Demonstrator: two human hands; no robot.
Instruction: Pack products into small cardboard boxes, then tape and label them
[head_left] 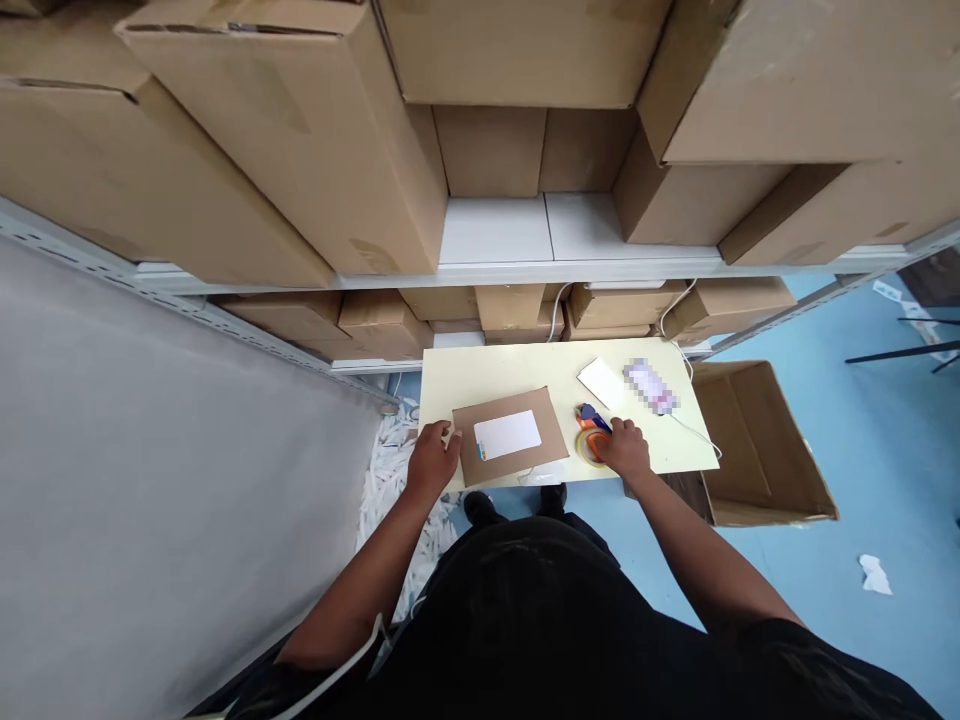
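Note:
A flat brown cardboard mailer (553, 430) with a white label (507, 436) lies slightly turned on a pale yellow tabletop (480, 365). My left hand (435, 455) is at its left edge, fingers curled and thumb against the cardboard. On the right, my right hand (627, 448) is closed around a blue and orange tape dispenser (592, 416) with a roll of tape on it. The dispenser rests on the tabletop, its grip partly hidden by my fingers. Beyond it lies a small white card or pad (601, 383).
A blurred-out phone-like object (651, 386) with a white cable lies at the back right. Shelves of cardboard boxes (285, 130) rise ahead. An open carton (765, 440) stands on the floor to the right; shredded paper (390, 480) covers the floor at left, beside a grey wall (187, 420).

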